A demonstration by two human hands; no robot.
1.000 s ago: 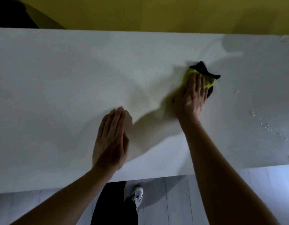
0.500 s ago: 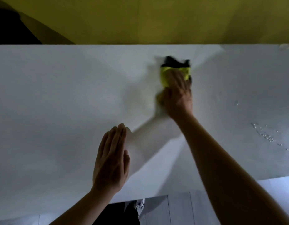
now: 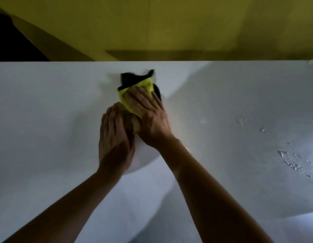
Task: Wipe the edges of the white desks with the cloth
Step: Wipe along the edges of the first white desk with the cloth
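Note:
A yellow and black cloth (image 3: 134,85) lies on the white desk (image 3: 47,120), close to its far edge. My right hand (image 3: 148,116) presses flat on the cloth with straight fingers, covering its near part. My left hand (image 3: 114,135) lies flat on the desk just left of the right hand, its fingertips beside the right thumb and the cloth's near edge. Both forearms reach in from the bottom of the view.
Water droplets (image 3: 291,163) sit on the desk at the right. A yellow wall (image 3: 187,27) rises directly behind the desk's far edge, with a dark area (image 3: 10,41) at the upper left.
My right hand slid the cloth leftward and toward the far edge. My left hand moved forward and right to lie beside it. The view moved closer over the desk.

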